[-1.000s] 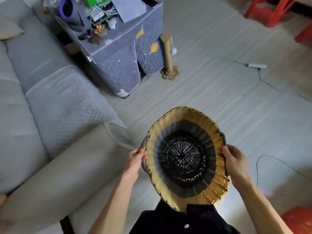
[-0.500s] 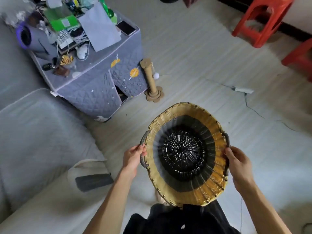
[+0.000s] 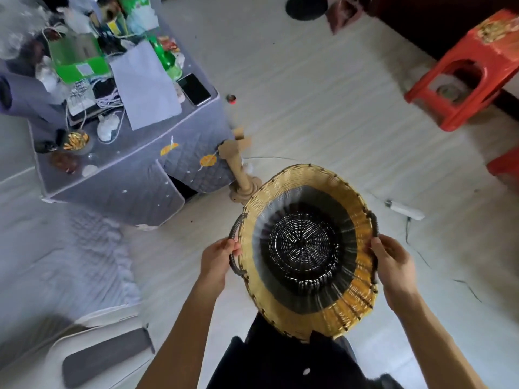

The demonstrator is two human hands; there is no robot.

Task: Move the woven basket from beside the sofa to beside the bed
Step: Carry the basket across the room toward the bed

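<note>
- At the bottom of the frame, two bare forearms reach forward over a dark garment.
- The left hand (image 3: 219,259) is curled around the dark handle (image 3: 234,249) on the left rim of the basket, fingers wrapped under it.
- The right hand (image 3: 393,265) is closed on the right rim, its thumb lying on the yellow weave near the other handle (image 3: 375,223).
- The basket (image 3: 307,248) is held in the air in the lower middle of the frame, its mouth facing the camera; it has a yellow rim, a grey and black band, and a black woven bottom.
- In the lower left lies a pale sofa (image 3: 56,262) with a quilted grey cover.
- Just beyond the basket stands a rope-wrapped post (image 3: 238,169), touching the corner of a cluttered table (image 3: 118,153) draped in grey quilting.
- A phone (image 3: 194,89) lies at the table's edge.
- In the upper right stands a red stool (image 3: 463,80) on the pale floor (image 3: 309,94).
</note>
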